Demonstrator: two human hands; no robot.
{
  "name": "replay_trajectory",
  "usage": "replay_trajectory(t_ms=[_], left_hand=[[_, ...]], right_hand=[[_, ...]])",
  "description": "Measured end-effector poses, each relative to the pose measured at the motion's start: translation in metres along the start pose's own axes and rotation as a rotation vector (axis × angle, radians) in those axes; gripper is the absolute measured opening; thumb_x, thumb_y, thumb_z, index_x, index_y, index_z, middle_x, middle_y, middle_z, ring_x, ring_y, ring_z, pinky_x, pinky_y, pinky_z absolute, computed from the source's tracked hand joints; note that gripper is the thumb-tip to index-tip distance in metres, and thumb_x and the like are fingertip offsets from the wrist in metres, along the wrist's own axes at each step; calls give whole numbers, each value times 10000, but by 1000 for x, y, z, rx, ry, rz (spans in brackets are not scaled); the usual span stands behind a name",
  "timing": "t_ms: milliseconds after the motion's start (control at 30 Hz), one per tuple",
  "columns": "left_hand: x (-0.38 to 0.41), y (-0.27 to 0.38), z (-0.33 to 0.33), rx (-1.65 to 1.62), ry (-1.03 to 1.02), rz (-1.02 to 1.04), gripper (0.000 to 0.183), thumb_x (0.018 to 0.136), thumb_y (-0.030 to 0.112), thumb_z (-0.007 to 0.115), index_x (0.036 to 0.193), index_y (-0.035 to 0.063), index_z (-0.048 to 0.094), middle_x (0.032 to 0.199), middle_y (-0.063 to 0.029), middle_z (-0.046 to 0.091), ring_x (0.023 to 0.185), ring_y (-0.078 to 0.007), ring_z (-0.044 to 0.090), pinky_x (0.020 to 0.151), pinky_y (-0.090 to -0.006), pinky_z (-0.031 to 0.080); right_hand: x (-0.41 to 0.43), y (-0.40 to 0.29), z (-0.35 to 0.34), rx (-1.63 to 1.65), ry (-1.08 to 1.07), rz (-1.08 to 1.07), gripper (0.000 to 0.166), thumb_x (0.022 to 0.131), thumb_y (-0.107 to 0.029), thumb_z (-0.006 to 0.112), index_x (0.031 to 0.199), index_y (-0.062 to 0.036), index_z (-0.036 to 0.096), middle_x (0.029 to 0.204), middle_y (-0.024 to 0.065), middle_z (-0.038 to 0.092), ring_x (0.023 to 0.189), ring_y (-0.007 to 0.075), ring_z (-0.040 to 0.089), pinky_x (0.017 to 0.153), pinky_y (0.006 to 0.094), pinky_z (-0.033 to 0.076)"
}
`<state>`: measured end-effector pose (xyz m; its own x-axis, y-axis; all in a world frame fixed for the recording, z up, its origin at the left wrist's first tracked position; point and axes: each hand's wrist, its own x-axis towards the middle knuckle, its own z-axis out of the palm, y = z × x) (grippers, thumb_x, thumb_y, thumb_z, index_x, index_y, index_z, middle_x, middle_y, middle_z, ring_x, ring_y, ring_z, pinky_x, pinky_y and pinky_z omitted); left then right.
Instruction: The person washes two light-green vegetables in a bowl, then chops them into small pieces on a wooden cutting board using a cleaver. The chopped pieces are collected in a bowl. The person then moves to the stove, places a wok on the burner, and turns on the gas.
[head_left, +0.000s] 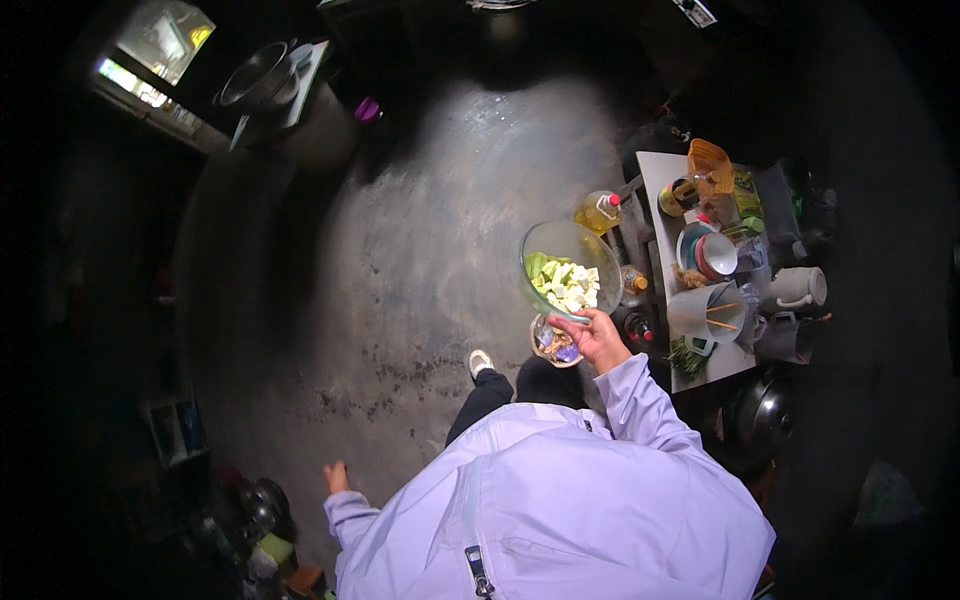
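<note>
My right hand grips the near rim of a clear glass bowl, fingers over the edge. Inside the bowl lie cut chunks of a pale green and white vegetable. Partly beneath the bowl and hand, a small bin holds scraps and wrappers. At the lower left, my left hand hangs out from my side over the floor, small in the picture, with nothing seen in it. A bottle of yellow oil with a red cap stands just beyond the bowl, beside the table.
At right a white table bears stacked bowls, a translucent container with chopsticks, an orange basket and a jug. More bottles stand beside it. A wok sits at upper left; pots lie lower left.
</note>
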<state>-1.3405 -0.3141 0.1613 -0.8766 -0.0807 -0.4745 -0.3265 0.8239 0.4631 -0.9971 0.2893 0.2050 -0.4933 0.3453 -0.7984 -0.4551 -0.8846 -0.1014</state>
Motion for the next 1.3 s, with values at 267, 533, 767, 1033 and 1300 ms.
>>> replay_trajectory(t_ms=[267, 533, 767, 1033, 1300], left_hand=[[68, 357, 121, -149, -486, 434, 391, 874, 202, 573, 1204, -6, 550, 1169, -106, 589, 1084, -187, 532, 945, -293, 397], [108, 525, 212, -145, -722, 493, 345, 908, 233, 572, 1161, -2, 573, 1063, -78, 614, 988, -154, 559, 889, -285, 435], [129, 533, 209, 134, -686, 257, 299, 899, 273, 581, 1032, 6, 601, 857, -66, 637, 768, -161, 606, 710, -312, 500], [222, 634, 239, 416, -676, 299, 298, 897, 255, 600, 1060, 6, 615, 893, -69, 659, 802, -151, 614, 726, -296, 499], [321, 909, 354, 461, -784, 496, 299, 906, 229, 594, 1088, -7, 614, 911, -67, 664, 797, -125, 607, 717, -255, 491]], right_hand=[[37, -61, 65, 64, 95, -144, 503, 802, -19, 452, 1211, 224, 288, 1137, 419, 474, 1008, 497, 563, 834, 428, 564], [134, -190, 99, 353, 66, -345, 489, 787, 34, 435, 1235, 176, 297, 1147, 397, 484, 1023, 520, 543, 843, 450, 559], [195, -294, 84, 587, 140, -396, 412, 837, 46, 434, 1232, 131, 356, 1195, 352, 483, 1069, 519, 517, 880, 452, 540], [284, -357, 104, 941, 41, -526, 403, 785, 86, 463, 1188, 80, 445, 1160, 231, 549, 1092, 410, 535, 901, 546, 515], [361, -408, 122, 1158, -77, -761, 441, 845, 38, 432, 1268, 142, 366, 1302, 325, 411, 1206, 473, 417, 976, 457, 480]])
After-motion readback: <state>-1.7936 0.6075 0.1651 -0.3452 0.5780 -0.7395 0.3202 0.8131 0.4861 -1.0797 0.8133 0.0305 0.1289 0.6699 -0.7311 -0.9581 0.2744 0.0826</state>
